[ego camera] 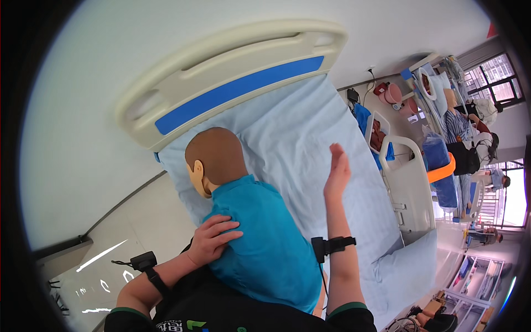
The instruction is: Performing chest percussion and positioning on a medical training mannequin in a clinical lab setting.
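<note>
Before me a patient-care manikin in a turquoise top lies on the bed, tipped on its side with its back toward the right. Its brown-capped head faces left, so most of the face is hidden. My left hand rests on the manikin's shoulder with the fingers spread. My right hand is up over the pale blue bedsheet, to the right of the manikin, holding nothing; its fingers are extended. Each of my forearms carries a black strap with a small device.
The cream headboard with a blue panel stands against the wall. A lowered-looking side rail edges the bed's right side. Beyond are a white basin, pink buckets, another bed with a striped-clothed figure, and several people.
</note>
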The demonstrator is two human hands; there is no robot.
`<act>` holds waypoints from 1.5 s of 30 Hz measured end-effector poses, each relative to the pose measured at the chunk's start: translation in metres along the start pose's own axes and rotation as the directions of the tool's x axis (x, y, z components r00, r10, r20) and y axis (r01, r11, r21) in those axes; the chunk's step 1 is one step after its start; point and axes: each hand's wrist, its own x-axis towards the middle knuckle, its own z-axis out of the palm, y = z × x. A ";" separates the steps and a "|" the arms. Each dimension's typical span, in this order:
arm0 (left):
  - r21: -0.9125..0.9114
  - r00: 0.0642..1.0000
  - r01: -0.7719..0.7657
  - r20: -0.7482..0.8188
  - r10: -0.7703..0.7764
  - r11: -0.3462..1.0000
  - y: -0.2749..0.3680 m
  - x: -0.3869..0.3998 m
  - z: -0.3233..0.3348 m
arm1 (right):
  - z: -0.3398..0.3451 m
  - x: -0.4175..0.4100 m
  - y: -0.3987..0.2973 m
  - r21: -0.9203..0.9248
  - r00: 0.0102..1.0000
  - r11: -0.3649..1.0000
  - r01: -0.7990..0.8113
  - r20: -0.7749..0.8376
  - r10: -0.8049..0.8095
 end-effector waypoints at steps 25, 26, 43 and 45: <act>0.007 1.000 0.018 -0.016 -0.018 1.000 0.007 0.001 -0.005 | -0.006 -0.050 -0.189 -0.089 0.942 0.993 0.076 0.332 -0.043; 0.006 1.000 0.018 -0.020 -0.018 1.000 0.006 0.001 -0.003 | -0.009 -0.075 -0.180 0.088 0.966 0.995 0.040 0.251 -0.061; -0.010 1.000 0.010 -0.011 -0.010 1.000 0.007 0.002 -0.004 | -0.006 -0.168 -0.119 0.154 0.897 0.923 -0.352 0.337 0.286; -0.019 1.000 0.004 -0.016 -0.004 1.000 0.010 0.007 -0.005 | -0.008 -0.199 -0.104 -0.311 0.782 0.950 -0.017 0.588 0.207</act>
